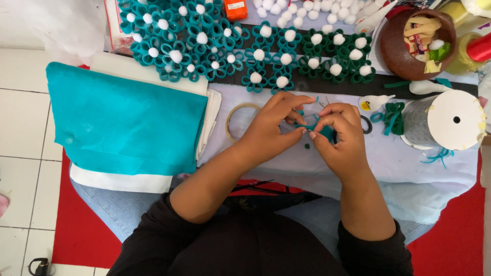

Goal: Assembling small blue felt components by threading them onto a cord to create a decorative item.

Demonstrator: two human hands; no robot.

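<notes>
At picture centre, the left hand [268, 130] and right hand [340, 135] pinch one small teal felt piece [313, 125] between closed fingertips. Finished teal flowers [204, 41] lie at twelve o'clock, folded teal felt [123, 120] at nine, a white spool [450, 120] at three.

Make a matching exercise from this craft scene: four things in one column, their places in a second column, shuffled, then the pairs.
Things:
1. teal felt sheet
2. brown bowl
3. tape ring
4. white spool

Places:
A. top right, holding scraps
B. just left of the left hand
C. far left, folded on white fabric
D. right of the right hand, on its side with its round end facing up

Pairs: 1-C, 2-A, 3-B, 4-D
</notes>
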